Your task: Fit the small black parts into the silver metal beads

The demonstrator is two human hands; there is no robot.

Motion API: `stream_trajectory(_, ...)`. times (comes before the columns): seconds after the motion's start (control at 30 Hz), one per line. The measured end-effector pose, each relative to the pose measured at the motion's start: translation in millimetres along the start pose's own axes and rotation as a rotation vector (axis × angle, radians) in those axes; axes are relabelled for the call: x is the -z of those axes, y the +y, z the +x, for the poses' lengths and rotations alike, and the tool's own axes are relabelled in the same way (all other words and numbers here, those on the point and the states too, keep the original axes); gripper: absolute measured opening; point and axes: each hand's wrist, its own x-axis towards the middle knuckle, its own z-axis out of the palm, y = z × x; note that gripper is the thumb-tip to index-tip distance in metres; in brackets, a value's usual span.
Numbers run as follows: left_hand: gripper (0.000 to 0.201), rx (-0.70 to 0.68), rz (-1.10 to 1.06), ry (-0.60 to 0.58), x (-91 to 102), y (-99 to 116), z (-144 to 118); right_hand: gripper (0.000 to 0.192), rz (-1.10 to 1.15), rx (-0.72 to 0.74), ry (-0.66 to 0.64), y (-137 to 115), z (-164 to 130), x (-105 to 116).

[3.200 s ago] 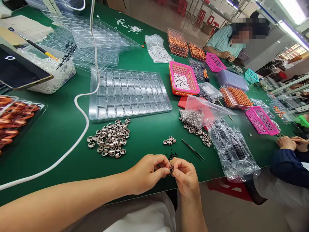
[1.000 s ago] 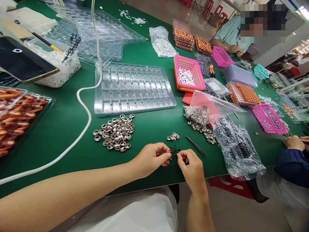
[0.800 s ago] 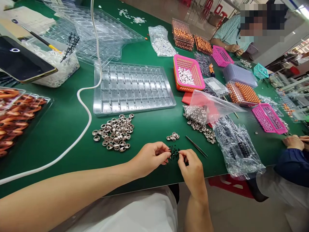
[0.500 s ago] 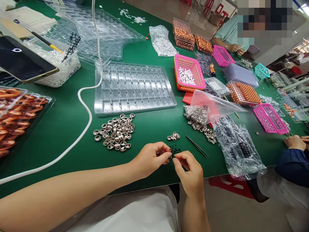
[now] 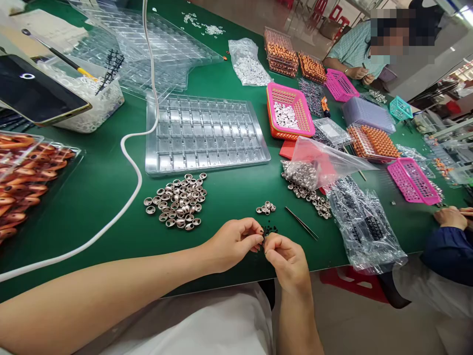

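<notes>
At the green bench's near edge, left hand pinches a small black piece, long axis unclear. Right hand close beside, fingertips together; contents hidden, can't tell. Loose black bits lie just beyond, right index nearer.
</notes>
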Motion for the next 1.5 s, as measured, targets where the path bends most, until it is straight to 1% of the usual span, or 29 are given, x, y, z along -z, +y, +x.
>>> stream_trajectory(0.03,0.019,0.001,-0.012,0.013,0.2,-0.3,0.4,0.019,-0.017,0.021,0.000,-1.3,-0.9,2.1)
stream_trajectory(0.1,0.020,0.011,-0.033,0.038,0.3,-1.0,1.4,0.019,-0.141,0.033,0.062,-4.4,-2.2,7.0)
stream_trajectory(0.2,0.021,0.031,-0.052,0.068,-0.1,-1.2,2.6,0.017,-0.481,0.051,0.195,-6.2,-1.4,14.0)
stream_trajectory(0.27,0.021,0.045,-0.057,0.084,-0.7,-1.0,3.1,0.017,-0.703,0.116,0.232,-3.6,1.0,17.1)
stream_trajectory(0.33,0.021,0.053,-0.051,0.102,-1.4,-1.0,3.3,0.016,-0.859,0.191,0.232,1.2,3.6,18.8)
stream_trajectory(0.4,0.021,0.059,-0.033,0.118,-1.7,-1.3,3.2,0.017,-0.947,0.243,0.230,5.9,5.4,19.4)
stream_trajectory(0.5,0.021,0.061,-0.010,0.135,-1.8,-2.0,2.7,0.017,-1.003,0.277,0.240,8.4,5.4,18.4)
stream_trajectory(0.57,0.022,0.061,-0.004,0.144,-1.8,-2.4,2.3,0.014,-0.978,0.294,0.249,6.0,3.5,15.8)
stream_trajectory(0.67,0.022,0.052,0.002,0.150,-2.1,-2.6,2.0,0.015,-0.851,0.291,0.229,-1.4,-1.2,8.0)
stream_trajectory(0.8,0.022,0.042,0.036,0.163,-2.9,-2.0,1.1,0.007,-0.664,0.198,0.185,-8.2,-6.2,-5.4)
stream_trajectory(0.87,0.022,0.034,0.052,0.160,-3.0,-1.3,0.1,0.008,-0.602,0.160,0.184,-7.7,-6.9,-10.1)
stream_trajectory(1.03,0.018,0.002,0.076,0.129,-2.1,1.3,-2.0,0.013,-0.531,0.087,0.217,-2.0,-5.0,-13.5)
stream_trajectory(1.3,0.015,-0.014,0.065,0.142,0.1,1.7,0.0,0.019,-0.448,0.009,0.248,-4.1,0.0,-15.1)
stream_trajectory(1.4,0.015,-0.007,0.040,0.124,0.5,1.6,-0.1,0.020,-0.368,-0.025,0.188,-6.3,1.3,-13.2)
stream_trajectory(1.5,0.015,-0.006,-0.006,0.066,0.5,1.4,0.0,0.022,-0.233,-0.034,0.063,-8.3,1.1,-8.8)
